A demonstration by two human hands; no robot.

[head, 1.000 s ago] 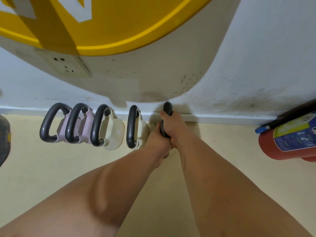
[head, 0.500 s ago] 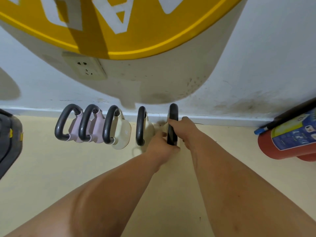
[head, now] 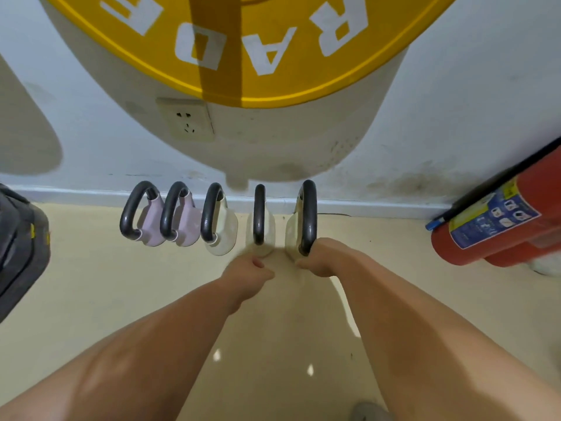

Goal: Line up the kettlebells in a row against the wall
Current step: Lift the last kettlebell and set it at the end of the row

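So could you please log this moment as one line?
five kettlebells in row at wall | left hand off | right hand at last handle | grip unclear

"What letters can you read?"
"Big white E, O, A, R on the yellow sign [head: 230, 56]."
"And the blue label [head: 491, 220] on the red fire extinguisher [head: 516, 232]?"
"Too blurry to read."

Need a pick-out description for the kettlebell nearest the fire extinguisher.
Start at the red fire extinguisher against the white wall; go left along the skirting to the row of five kettlebells. It is the cream kettlebell at the right end, with the tallest dark handle, next to the right hand.
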